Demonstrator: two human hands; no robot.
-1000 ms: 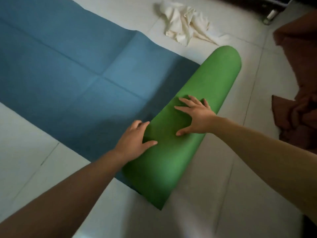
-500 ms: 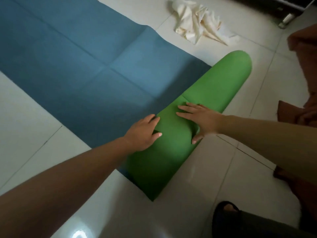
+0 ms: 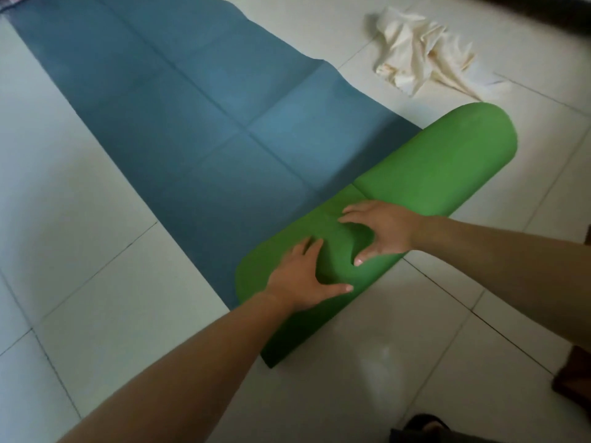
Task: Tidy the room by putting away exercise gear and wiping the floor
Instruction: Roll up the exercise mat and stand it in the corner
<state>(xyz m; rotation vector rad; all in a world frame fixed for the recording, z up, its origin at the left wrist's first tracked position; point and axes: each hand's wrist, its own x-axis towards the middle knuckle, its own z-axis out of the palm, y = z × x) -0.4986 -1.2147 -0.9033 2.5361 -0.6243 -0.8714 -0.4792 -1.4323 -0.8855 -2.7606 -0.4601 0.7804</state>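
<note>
An exercise mat lies on the tiled floor, blue on its upper face and green underneath. Its near end is rolled into a green roll that runs diagonally from the lower middle to the upper right. My left hand presses flat on the roll's near part, fingers spread. My right hand rests on the roll just beyond it, fingers spread and thumb down on the near side. Both hands lie on the roll without closing around it. A crumpled cream cloth lies on the floor beyond the roll's far end.
Pale glossy floor tiles surround the mat. Brown fabric shows at the right edge. A dark sandal and trouser leg sit at the bottom right. Dark furniture crosses the top right corner.
The roll has advanced along the blue mat, with both hands pushing it forward. The view has shifted, showing more of the flat mat and the cloth.
</note>
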